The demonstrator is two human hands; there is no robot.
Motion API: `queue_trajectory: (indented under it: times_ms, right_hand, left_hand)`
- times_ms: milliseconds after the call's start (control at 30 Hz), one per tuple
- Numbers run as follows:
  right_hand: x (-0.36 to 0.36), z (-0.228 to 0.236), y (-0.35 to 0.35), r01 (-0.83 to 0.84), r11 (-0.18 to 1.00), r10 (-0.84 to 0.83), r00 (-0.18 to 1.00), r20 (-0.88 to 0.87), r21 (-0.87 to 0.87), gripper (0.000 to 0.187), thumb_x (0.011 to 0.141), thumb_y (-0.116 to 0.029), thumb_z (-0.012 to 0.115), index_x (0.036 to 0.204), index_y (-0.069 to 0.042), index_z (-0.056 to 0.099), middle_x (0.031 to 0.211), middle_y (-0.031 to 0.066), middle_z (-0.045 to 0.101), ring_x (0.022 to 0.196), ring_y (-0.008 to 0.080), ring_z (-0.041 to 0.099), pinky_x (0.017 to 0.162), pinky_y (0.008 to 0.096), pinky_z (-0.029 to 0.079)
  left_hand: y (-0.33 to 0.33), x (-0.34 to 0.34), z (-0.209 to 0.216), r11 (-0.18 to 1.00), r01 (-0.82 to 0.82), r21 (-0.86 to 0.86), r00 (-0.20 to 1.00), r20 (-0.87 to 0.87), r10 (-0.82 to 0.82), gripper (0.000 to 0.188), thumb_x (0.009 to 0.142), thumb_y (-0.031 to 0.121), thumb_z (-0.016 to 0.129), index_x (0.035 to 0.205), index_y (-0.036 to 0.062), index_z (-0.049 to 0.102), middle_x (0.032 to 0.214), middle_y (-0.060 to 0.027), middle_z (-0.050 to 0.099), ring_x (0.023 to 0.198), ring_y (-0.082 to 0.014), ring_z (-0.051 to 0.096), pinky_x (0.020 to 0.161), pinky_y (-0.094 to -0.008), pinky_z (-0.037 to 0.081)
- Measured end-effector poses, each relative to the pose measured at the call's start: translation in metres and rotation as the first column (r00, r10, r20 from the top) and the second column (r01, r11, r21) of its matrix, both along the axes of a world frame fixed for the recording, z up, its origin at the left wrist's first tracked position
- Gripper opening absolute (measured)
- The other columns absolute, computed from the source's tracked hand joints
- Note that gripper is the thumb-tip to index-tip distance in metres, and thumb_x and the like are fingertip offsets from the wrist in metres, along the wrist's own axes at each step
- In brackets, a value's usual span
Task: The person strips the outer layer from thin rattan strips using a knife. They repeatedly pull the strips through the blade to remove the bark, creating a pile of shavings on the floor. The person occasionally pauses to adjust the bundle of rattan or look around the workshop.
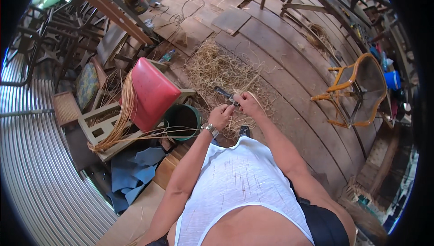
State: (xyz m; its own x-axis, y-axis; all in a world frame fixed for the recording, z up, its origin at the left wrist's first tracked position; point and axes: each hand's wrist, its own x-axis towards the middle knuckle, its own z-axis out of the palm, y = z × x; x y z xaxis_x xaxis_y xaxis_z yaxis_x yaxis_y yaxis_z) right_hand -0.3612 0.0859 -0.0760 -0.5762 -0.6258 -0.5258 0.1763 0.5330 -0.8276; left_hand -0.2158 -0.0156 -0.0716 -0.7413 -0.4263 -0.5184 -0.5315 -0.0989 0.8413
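Both my hands meet in front of my body, above a litter of pale shavings. My left hand (220, 116) is closed in a pinch beside a small tool with a dark handle (222, 92); what lies between its fingers is hidden. The tool points away from me to the far left, and its exact kind is too small to tell. Close against it, my right hand (249, 105) is closed on a thin pale cane strip (251, 83), which sticks out past the fingers and bends beside the wrist.
Left of me, a red cushion (153, 93) leans by a bundle of long cane strips (128, 106) on a wooden frame. A dark green bucket (182, 118) stands near my left forearm. Shavings (217, 65) heap on the plank floor. At right is a cane chair (355, 90).
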Motion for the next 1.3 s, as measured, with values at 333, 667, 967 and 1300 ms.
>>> queue_trajectory:
  times_ms: [333, 667, 967, 1300]
  right_hand:
    - [-0.220, 0.015, 0.144, 0.317, 0.937, -0.278, 0.931, -0.237, 0.145, 0.031, 0.087, -0.043, 0.062, 0.085, -0.012, 0.062, 0.056, 0.0026, 0.055, 0.038, 0.0095, 0.046, 0.033, 0.0254, 0.033]
    - [-0.345, 0.134, 0.240, 0.519, 0.854, -0.487, 0.786, -0.381, -0.022, 0.029, 0.090, -0.042, 0.059, 0.080, -0.015, 0.055, 0.056, -0.0023, 0.050, 0.038, 0.0066, 0.043, 0.032, 0.0214, 0.029]
    - [-0.029, 0.010, 0.043, -0.024, 0.999, 0.026, 0.998, 0.052, -0.029, 0.024, 0.092, -0.028, 0.060, 0.106, -0.009, 0.064, 0.080, 0.0003, 0.064, 0.054, 0.0085, 0.051, 0.041, 0.0250, 0.040]
    - [-0.076, -0.014, 0.082, -0.313, 0.939, 0.339, 0.916, -0.217, 0.142, 0.023, 0.092, -0.023, 0.060, 0.102, -0.005, 0.068, 0.077, 0.0043, 0.064, 0.066, 0.0116, 0.055, 0.060, 0.0289, 0.045]
  left_hand:
    - [-0.015, 0.190, 0.079, 0.956, 0.263, -0.127, 0.959, 0.146, -0.244, 0.034, 0.095, 0.030, 0.053, 0.078, 0.0008, 0.057, 0.063, -0.0019, 0.048, 0.061, -0.0113, 0.044, 0.056, -0.0288, 0.039]
    - [-0.021, 0.575, 0.107, 0.718, 0.586, 0.376, -0.361, 0.914, -0.184, 0.056, 0.086, 0.049, 0.052, 0.131, 0.0154, 0.056, 0.133, -0.0118, 0.055, 0.130, -0.0277, 0.044, 0.101, -0.0516, 0.035]
    - [0.028, 0.146, -0.025, 0.833, 0.392, -0.390, 0.919, 0.201, -0.339, 0.021, 0.093, 0.024, 0.051, 0.103, 0.0082, 0.061, 0.092, -0.0181, 0.066, 0.084, -0.0377, 0.062, 0.073, -0.0438, 0.050]
    - [-0.018, 0.195, 0.022, 0.957, 0.289, 0.011, 0.926, 0.253, -0.282, 0.030, 0.094, 0.032, 0.056, 0.093, 0.0035, 0.065, 0.076, -0.0034, 0.064, 0.069, -0.0118, 0.059, 0.063, -0.0282, 0.049]
